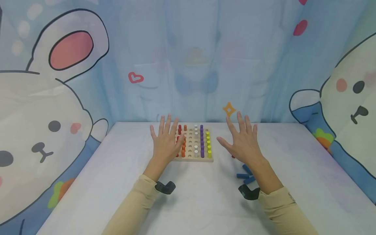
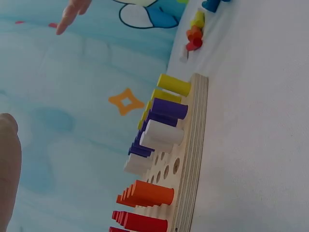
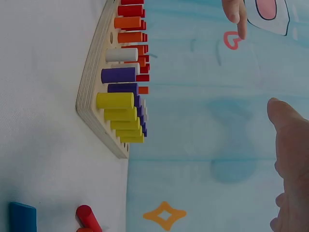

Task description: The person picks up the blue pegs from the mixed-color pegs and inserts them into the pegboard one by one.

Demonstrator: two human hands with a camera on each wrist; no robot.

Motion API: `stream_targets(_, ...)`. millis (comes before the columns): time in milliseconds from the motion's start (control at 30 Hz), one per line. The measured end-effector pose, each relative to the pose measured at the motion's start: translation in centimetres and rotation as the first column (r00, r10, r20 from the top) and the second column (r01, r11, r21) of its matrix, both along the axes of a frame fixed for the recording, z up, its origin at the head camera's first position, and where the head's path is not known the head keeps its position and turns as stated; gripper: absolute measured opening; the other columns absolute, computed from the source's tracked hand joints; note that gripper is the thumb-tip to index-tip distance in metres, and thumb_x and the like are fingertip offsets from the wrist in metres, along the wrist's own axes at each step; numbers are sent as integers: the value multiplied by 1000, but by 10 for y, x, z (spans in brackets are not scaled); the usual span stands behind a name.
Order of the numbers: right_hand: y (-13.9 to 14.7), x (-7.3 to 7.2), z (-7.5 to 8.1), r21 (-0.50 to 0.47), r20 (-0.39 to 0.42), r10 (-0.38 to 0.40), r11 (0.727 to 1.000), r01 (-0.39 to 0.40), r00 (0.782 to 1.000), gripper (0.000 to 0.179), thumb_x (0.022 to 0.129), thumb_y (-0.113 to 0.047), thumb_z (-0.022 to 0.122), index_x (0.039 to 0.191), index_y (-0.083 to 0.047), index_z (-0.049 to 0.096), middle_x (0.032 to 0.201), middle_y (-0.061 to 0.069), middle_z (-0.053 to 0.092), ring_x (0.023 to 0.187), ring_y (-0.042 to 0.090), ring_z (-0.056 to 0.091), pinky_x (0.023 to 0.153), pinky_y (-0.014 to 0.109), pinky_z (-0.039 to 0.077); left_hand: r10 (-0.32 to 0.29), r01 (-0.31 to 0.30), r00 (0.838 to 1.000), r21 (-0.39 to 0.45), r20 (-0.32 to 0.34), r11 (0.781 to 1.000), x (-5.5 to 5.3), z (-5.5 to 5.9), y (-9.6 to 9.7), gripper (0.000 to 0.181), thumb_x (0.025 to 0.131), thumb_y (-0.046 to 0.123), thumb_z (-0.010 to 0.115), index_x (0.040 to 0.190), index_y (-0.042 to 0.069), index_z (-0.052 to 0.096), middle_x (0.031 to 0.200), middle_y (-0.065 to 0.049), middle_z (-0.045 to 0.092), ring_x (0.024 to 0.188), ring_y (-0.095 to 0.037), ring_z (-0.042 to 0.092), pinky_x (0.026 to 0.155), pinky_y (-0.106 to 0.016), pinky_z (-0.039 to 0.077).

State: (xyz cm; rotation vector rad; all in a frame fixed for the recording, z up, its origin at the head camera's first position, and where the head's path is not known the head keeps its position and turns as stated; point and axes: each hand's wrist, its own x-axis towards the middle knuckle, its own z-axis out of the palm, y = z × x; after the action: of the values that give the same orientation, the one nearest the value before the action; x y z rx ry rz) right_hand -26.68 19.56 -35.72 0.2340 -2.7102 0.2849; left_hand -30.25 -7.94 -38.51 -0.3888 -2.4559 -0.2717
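A wooden pegboard (image 1: 194,159) stands on the white table, with columns of red, orange, white, purple and yellow pegs upright in its holes. One column between the orange and white pegs shows bare holes (image 2: 176,166). My left hand (image 1: 165,143) is raised with fingers spread, overlapping the board's left side in the head view and holding nothing. Right of the board, my right hand (image 1: 243,142) is also raised with spread fingers and holds nothing. Several blue pegs (image 1: 242,176) lie loose below the right hand. A loose red peg (image 3: 88,217) shows in the right wrist view.
Loose yellow (image 2: 197,19), orange, red and white pegs lie right of the board, mostly hidden behind the right hand in the head view. A blue curtain (image 1: 194,58) with cartoon figures hangs behind the table. Black wrist mounts (image 1: 165,187) sit at both cuffs.
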Motion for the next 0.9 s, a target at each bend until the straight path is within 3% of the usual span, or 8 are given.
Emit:
stream_targets(200,1,1,-1,5,-24,11,1000,-11,1000,85,88,-59,52,153,-16,18,159,20,0,144,47,5,111,69,11,-27,24,999,88,29,996,3,0,-2,63,96,45,42,151,20,23,160,-5,17,149,-24,6,113,-68,3)
stream_targets(333,2,2,-3,-5,-26,15,1000,-16,1000,86,88,-58,53,153,-14,18,158,22,1,144,47,5,112,68,12,-46,45,999,144,6,989,3,-3,-4,66,96,45,39,152,16,20,159,-7,21,148,-24,10,114,-66,4)
stream_targets(467,4,2,-4,-11,-24,11,1000,-11,1000,86,88,-58,53,153,-14,17,158,23,2,144,46,5,112,68,14,-48,53,998,159,-34,986,1,-7,-6,69,95,43,39,153,15,17,158,-8,22,147,-25,15,114,-65,7)
stream_targets(900,7,2,-7,-24,-19,-8,1000,7,1000,86,88,-59,52,153,-15,17,157,24,3,143,48,7,112,67,14,-55,65,997,225,-49,972,-2,-21,-10,69,92,33,54,150,7,24,157,-10,26,146,-26,20,115,-61,14)
